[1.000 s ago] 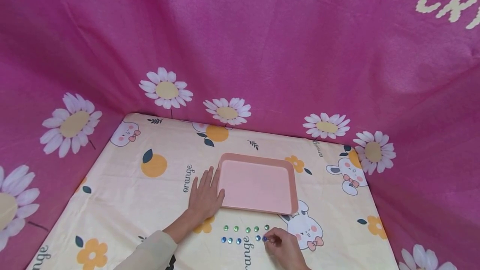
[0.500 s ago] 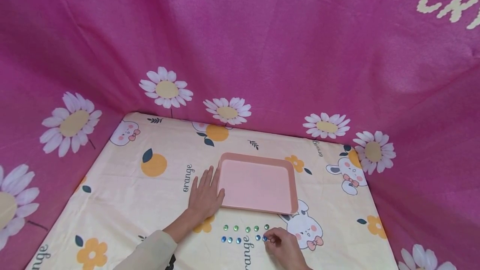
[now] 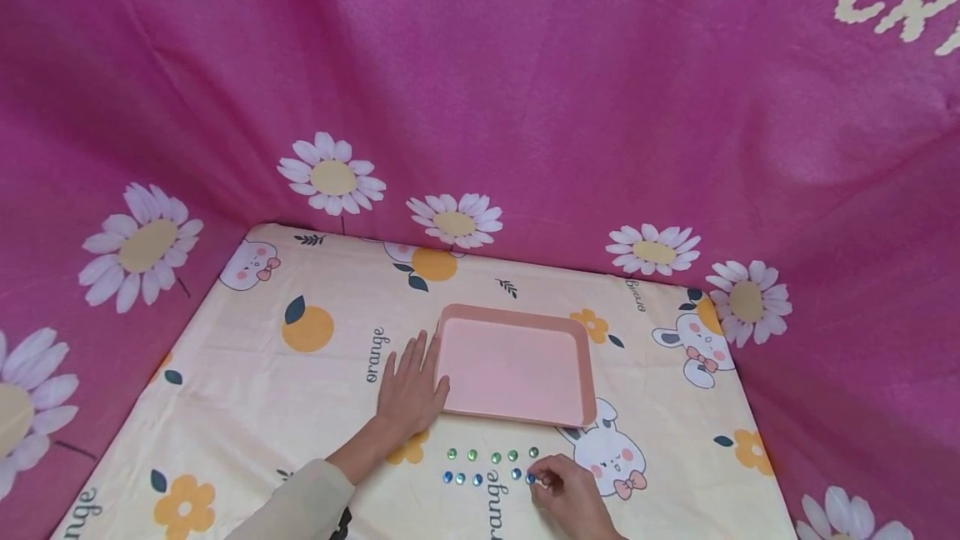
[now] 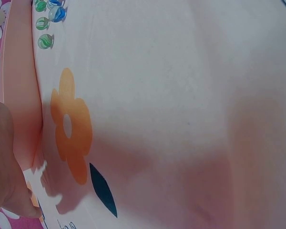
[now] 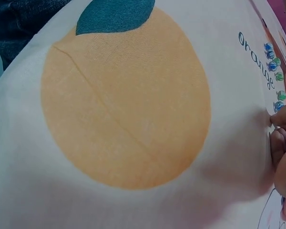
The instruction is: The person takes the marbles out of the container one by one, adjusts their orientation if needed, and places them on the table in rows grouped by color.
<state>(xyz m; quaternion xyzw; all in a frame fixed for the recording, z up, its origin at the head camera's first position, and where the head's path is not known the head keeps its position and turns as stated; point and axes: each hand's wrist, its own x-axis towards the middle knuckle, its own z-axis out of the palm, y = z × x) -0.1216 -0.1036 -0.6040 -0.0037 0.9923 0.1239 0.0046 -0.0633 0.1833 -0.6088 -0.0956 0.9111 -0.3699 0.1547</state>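
Two rows of small glass marbles lie on the cloth below a pink tray (image 3: 517, 422): green ones such as this green marble (image 3: 472, 456) behind, blue ones such as this blue marble (image 3: 477, 480) in front. At the right end of the front row, my right hand (image 3: 572, 500) pinches a blue marble (image 3: 531, 479) between curled thumb and forefinger, low over the cloth. My left hand (image 3: 410, 390) lies with straight fingers along the tray's left side, thumb at the rim. In the right wrist view the fingers (image 5: 282, 117) show only at the edge, hiding the pinched marble.
The cream tablecloth (image 3: 247, 407) carries printed oranges, flowers and rabbits. Pink curtains (image 3: 510, 90) with daisies stand behind and on both sides of the table. The tray sits in the middle, beyond the marble rows.
The right hand stays by the end of the front row; the blue marble at its fingertips has shifted very slightly to the right. The left hand and tray have not moved.
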